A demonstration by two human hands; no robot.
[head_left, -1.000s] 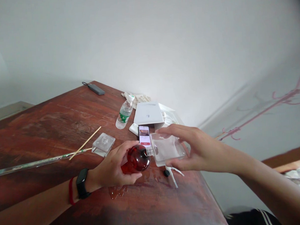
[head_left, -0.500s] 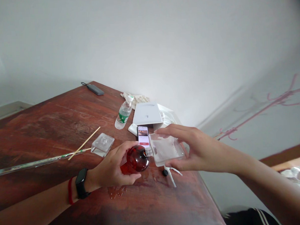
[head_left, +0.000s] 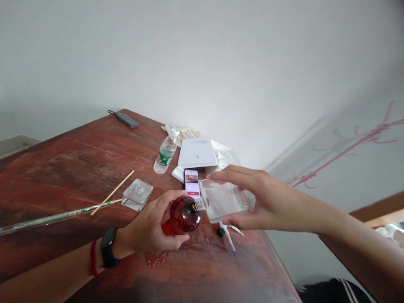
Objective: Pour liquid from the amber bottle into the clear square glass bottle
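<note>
My left hand is wrapped round a reddish-brown bottle, tilted with its clear threaded neck pointing right. My right hand grips a clear, square-sided container between thumb and fingers, tipped on its side. The bottle's neck meets the container's left end; whether it sits inside the opening or only against it, I cannot tell. Below the container lies a white spray or pump head with a black collar. A second clear squarish piece rests on the table left of the bottle.
On the wooden table stand a water bottle and a white box, with a lit phone in front. A wooden stick crosses a long wrapped item. Liquid is spilled near the front.
Both hands hold the bottle and container in nearly the same pose. The whole view has shifted very slightly.
</note>
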